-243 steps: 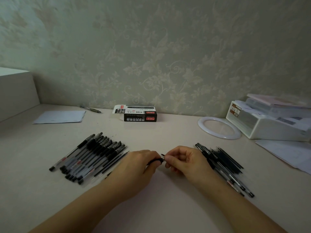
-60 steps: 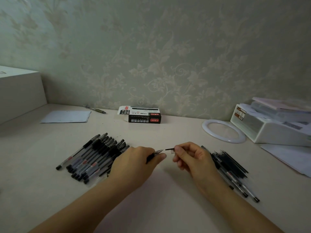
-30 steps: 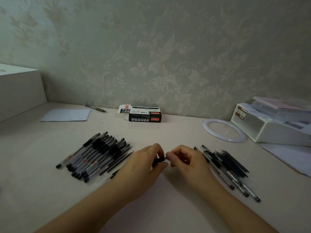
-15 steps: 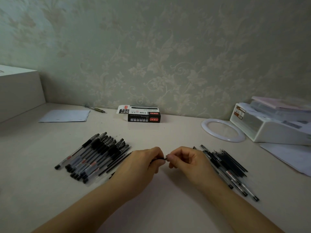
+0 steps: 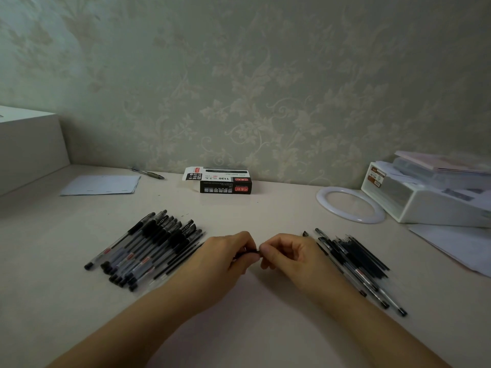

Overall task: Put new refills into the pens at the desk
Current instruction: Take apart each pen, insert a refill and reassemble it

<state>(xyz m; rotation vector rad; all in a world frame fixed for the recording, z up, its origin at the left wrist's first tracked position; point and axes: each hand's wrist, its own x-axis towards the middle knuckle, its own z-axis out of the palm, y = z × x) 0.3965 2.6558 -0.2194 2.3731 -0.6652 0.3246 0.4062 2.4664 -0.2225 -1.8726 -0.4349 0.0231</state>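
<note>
Fingers [image 5: 248, 249] pinch pen [image 5: 245, 254] between two pen piles [image 5: 148, 248].

Pale surface [image 5: 239, 213] against a patterned wall. Lying on it: row of capped pens [image 5: 148, 245] at left, pile of pens and refills [image 5: 356, 261] at right, black box [image 5: 224, 180], paper sheet [image 5: 102, 184], white ring [image 5: 350, 205], white tray [image 5: 435, 205].

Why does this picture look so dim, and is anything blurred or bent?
Head view: light is low and flat, no glare; the wide lens bows the desk; the pen between left hand and right hand is too dark and small to resolve.
</note>
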